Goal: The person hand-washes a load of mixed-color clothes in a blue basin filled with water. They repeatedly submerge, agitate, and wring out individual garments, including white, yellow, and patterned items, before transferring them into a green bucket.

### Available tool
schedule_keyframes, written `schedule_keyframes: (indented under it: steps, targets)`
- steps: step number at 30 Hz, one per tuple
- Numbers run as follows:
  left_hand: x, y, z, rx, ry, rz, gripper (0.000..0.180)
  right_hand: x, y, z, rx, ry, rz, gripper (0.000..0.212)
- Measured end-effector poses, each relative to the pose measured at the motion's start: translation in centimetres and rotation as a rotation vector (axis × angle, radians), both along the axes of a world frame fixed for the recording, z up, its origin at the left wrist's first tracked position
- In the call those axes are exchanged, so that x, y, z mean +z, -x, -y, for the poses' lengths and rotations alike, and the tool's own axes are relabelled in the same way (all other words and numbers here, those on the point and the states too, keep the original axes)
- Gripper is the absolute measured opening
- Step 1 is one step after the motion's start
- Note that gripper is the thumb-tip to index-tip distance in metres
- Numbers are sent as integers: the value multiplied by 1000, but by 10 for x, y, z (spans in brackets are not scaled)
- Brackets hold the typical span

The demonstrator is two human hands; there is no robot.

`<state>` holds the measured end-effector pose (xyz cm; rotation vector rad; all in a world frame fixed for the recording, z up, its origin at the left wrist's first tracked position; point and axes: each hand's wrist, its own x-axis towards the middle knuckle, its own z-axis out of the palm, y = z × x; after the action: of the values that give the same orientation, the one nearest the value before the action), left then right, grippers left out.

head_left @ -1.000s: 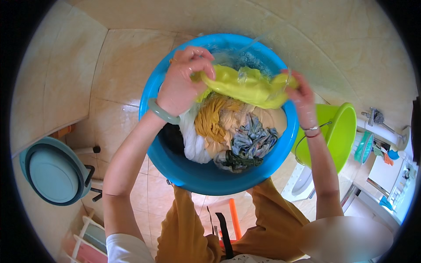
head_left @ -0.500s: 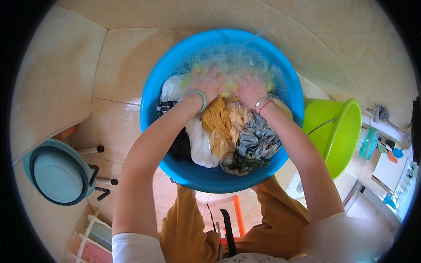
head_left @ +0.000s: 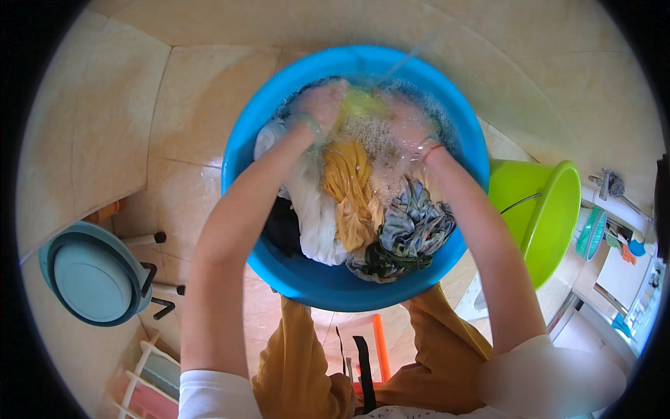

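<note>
A big blue basin (head_left: 307,283) full of soapy water and wet laundry sits in front of my knees. My left hand (head_left: 319,105) and my right hand (head_left: 405,120) are at the far side of the basin, both closed on a yellow-green cloth (head_left: 361,103) in the suds. Nearer to me lie a mustard garment (head_left: 349,188), a white one (head_left: 310,209), a dark one (head_left: 283,227) and a grey patterned one (head_left: 412,230). A thin stream of water (head_left: 408,59) runs into the basin from above.
A lime green bucket (head_left: 541,216) stands at the right of the basin. A teal stool (head_left: 94,283) sits at the lower left, with a small rack (head_left: 153,384) below it. Taps and small items (head_left: 614,209) are at the far right. The floor is beige tile.
One second ago both hands held the yellow-green cloth up above the basin. They have since pushed it down into the suds at the far side.
</note>
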<state>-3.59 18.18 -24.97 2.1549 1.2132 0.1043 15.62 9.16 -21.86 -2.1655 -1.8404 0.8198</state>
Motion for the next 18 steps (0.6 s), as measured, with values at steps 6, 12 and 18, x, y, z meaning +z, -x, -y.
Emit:
schedule_keyframes:
  steps: [6, 12, 18]
  targets:
    - [86, 15, 34, 161, 356, 646, 52, 48, -37, 42, -154, -177, -301, 35]
    - [187, 34, 43, 30, 162, 627, 48, 173, -43, 77, -552, -496, -675, 21]
    - [262, 37, 30, 73, 89, 906, 34, 277, -46, 73, -376, -887, -879, 23]
